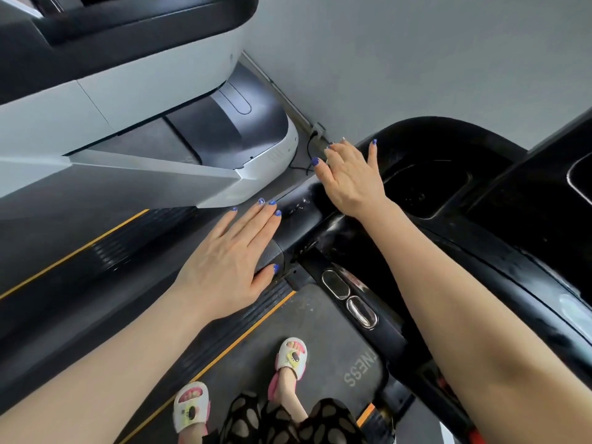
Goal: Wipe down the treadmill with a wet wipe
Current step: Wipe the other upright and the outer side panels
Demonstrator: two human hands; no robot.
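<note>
I stand on the belt (pixel 307 344) of a black treadmill. Its glossy left handrail (pixel 301 216) runs between my hands and carries wet streaks. My left hand (pixel 230 261) lies flat on the near end of the rail, fingers straight, thumb hooked under its end cap. My right hand (pixel 349 177) rests with spread, straight fingers on the left corner of the black console (pixel 448 187). No wet wipe shows in either hand; whether one lies under a palm is hidden.
A white and grey treadmill (pixel 128 91) stands close on the left, its side rail near my left fingertips. A grey wall (pixel 416 59) with a socket and black cable (pixel 315 133) is ahead. Two metal pulse sensors (pixel 349 299) sit on the crossbar.
</note>
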